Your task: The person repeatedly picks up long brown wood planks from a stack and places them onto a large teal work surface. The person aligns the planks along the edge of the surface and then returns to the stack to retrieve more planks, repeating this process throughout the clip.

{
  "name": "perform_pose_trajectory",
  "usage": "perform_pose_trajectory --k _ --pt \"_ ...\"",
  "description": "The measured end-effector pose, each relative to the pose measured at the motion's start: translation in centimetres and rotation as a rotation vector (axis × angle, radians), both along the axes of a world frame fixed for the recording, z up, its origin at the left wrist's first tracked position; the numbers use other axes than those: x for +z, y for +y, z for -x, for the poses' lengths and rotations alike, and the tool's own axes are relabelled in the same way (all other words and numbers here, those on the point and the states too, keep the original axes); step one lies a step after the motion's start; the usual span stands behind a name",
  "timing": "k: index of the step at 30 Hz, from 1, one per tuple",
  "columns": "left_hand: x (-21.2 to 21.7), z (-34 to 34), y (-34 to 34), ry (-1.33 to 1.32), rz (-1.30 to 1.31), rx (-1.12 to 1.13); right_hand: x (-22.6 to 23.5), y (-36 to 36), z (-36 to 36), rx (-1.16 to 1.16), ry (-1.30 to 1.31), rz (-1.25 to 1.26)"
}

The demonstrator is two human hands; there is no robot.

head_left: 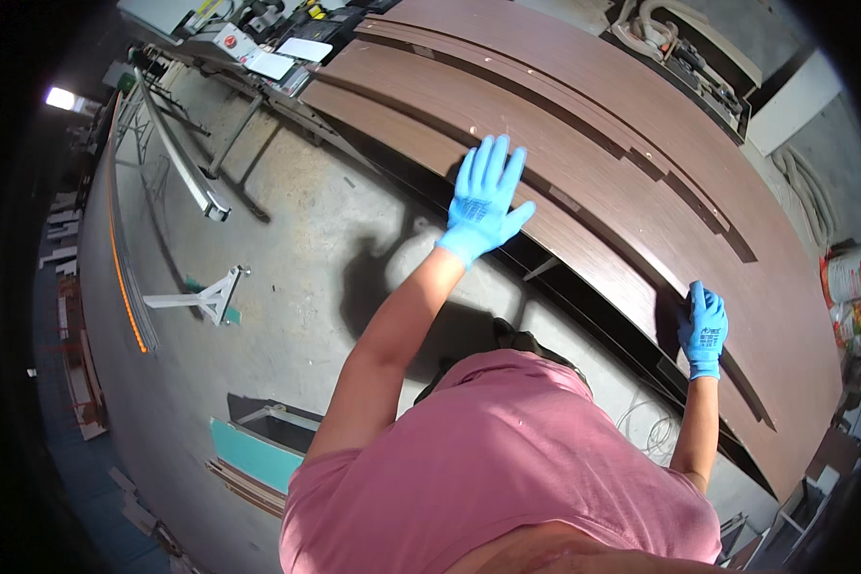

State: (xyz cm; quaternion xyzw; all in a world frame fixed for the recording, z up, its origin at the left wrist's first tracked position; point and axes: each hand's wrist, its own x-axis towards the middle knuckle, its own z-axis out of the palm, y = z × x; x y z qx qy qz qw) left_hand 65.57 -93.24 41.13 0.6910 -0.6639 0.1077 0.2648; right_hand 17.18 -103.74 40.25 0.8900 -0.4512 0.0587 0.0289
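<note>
- Where the stack of dark brown wood-grain panels runs from the top centre down to the lower right of the frame, both gloved hands rest on its near edge.
- Left hand, blue glove, centre of frame: fingers spread, palm flat on the top panel near its edge.
- Right hand, blue glove, right of centre: fingers together, laid over the panel edge; whether it grips the edge, cannot tell.
- Pink shirt fills the lower middle.
- Grey concrete floor left of the panels; a white metal bracket lies on it, mid left.
- A teal board sits lower left.
- Cluttered workbench at upper left.
</note>
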Motion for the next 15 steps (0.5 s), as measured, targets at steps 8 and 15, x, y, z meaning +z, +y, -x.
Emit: perform_pose_trajectory --k 8,15 --pt "-1.8 0.0 -8.9 -0.180 -0.493 -0.181 -1.3 -1.0 2.2 -0.072 -0.026 -0.089" --pt "0.4 -1.2 -6.9 -0.231 -0.246 -0.252 2.0 -0.9 -0.1 0.007 -0.041 -0.036"
